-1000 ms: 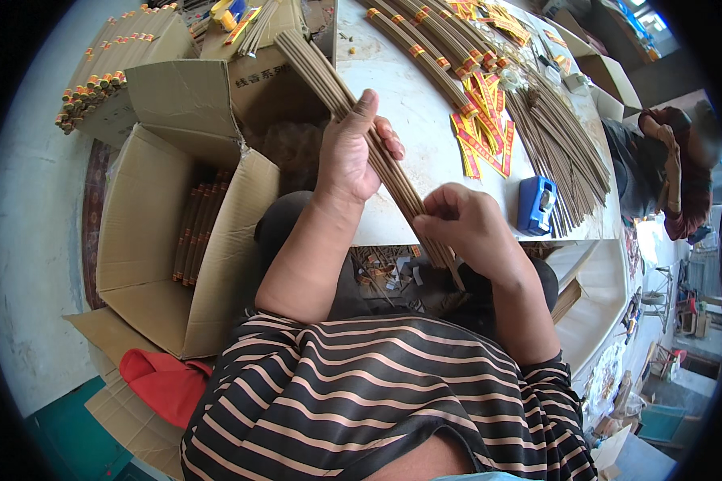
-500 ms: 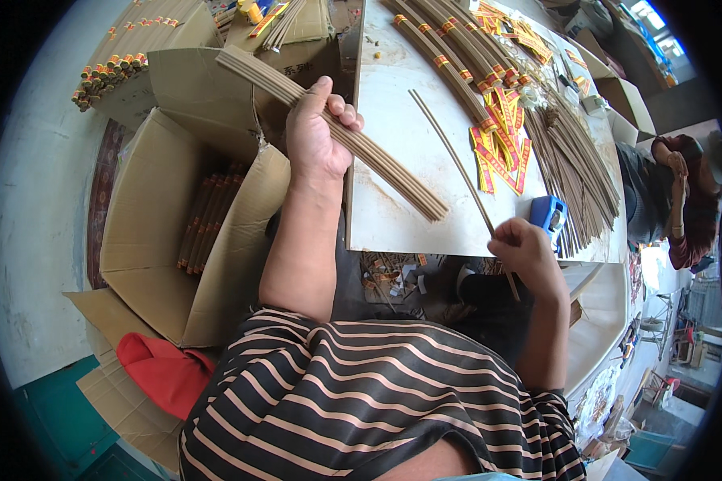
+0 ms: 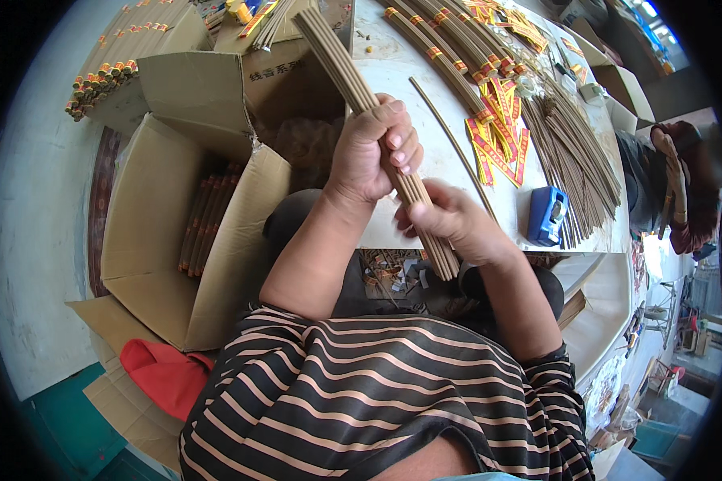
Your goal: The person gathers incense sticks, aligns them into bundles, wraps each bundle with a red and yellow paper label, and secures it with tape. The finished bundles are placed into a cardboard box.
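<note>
A bundle of thin brown incense sticks (image 3: 337,64) slants across the near left edge of the table, its lower end toward my body. My left hand (image 3: 377,152) is wrapped round its middle. Just below, my right hand (image 3: 453,220) closes round the lower part, slightly blurred, with its far fingers partly hidden. One single incense stick (image 3: 449,136) lies on the white table (image 3: 393,60), to the right of the bundle. Right of my right hand stands a blue tape dispenser (image 3: 547,216).
Red and yellow paper bands (image 3: 497,144), banded bundles (image 3: 433,50) and loose sticks (image 3: 586,160) cover the table's right and far parts. At left, an open carton (image 3: 148,240) holds dark bundles (image 3: 208,220); a red cloth (image 3: 164,377) lies beside it. Another person (image 3: 674,176) is at right.
My left hand has brought the bundle right and turned it steeper. My right hand has left the single stick on the table and moved left onto the bundle's lower part.
</note>
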Action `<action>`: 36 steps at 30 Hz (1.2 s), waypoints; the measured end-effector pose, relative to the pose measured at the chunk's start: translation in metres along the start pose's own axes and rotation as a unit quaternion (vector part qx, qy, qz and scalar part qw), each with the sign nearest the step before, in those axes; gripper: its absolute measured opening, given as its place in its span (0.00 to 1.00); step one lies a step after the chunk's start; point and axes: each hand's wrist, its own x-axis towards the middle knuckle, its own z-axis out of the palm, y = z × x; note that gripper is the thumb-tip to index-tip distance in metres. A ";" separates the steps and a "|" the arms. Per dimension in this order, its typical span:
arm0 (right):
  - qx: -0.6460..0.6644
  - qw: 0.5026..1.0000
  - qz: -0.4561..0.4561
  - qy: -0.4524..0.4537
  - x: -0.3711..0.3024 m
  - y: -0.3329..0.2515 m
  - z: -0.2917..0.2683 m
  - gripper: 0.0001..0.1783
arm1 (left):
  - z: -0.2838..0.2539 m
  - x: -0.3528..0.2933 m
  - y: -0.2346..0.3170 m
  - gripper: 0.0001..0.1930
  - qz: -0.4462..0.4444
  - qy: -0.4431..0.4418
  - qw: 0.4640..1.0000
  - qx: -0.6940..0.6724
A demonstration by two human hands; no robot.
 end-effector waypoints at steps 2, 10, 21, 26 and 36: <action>0.047 0.993 0.106 -0.034 0.000 0.001 0.011 0.17 | 0.000 0.001 -0.002 0.12 -0.011 0.011 1.000 0.012; -0.337 0.928 0.068 0.142 -0.002 0.017 0.022 0.15 | -0.014 0.006 0.021 0.15 0.060 0.120 0.989 0.060; -0.303 0.937 -0.009 0.175 -0.008 0.030 0.018 0.13 | 0.029 -0.001 0.016 0.14 0.101 0.038 0.984 0.145; -0.195 0.948 -0.162 0.193 -0.008 0.020 0.001 0.11 | 0.111 -0.009 0.002 0.12 0.202 -0.076 0.907 0.361; -0.092 0.957 -0.207 0.182 -0.002 0.020 -0.020 0.10 | 0.104 -0.002 -0.038 0.10 0.091 -0.058 0.875 0.472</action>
